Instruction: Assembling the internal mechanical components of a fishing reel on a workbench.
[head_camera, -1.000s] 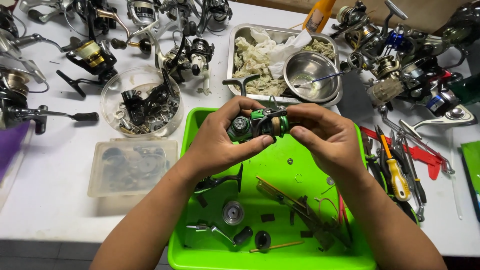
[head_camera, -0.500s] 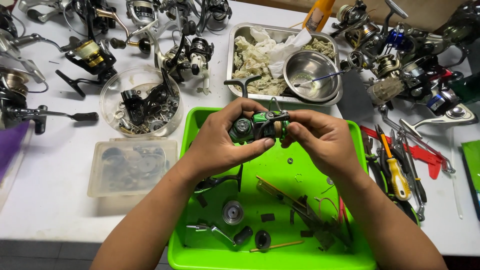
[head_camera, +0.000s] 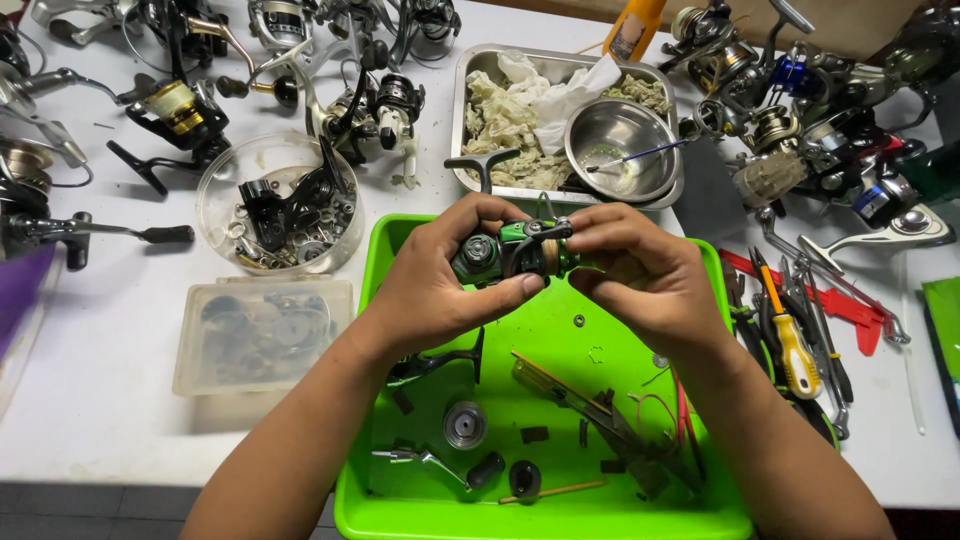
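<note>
Both forearms rise from the lower edge and meet above the far half of a bright green tray (head_camera: 700, 505). The left hand (head_camera: 440, 285) curls its fingers over a green and black fishing reel body (head_camera: 510, 252), thumb pressed against its underside. The right hand (head_camera: 640, 275) closes on the reel's other end, fingertips pinched at its top. The reel hangs clear of the tray floor, between the two hands.

In the tray lie a round spool (head_camera: 465, 424), a crank handle (head_camera: 430, 462), a long dark tool (head_camera: 600, 412) and small dark bits. At 12 o'clock from the reel sits a steel pan (head_camera: 462, 130) holding crumpled rags and a steel bowl (head_camera: 620, 150) with a thin brush in it. At 10 o'clock a clear round tub (head_camera: 225, 190) holds dark reel parts; at 8 o'clock a clear lidded box (head_camera: 262, 335) holds parts too hazy to name. A yellow-handled screwdriver (head_camera: 790, 345) lies at 3 o'clock among other hand tools.

The hands cover most of the reel. More reels along the far edge are partly cut off.
</note>
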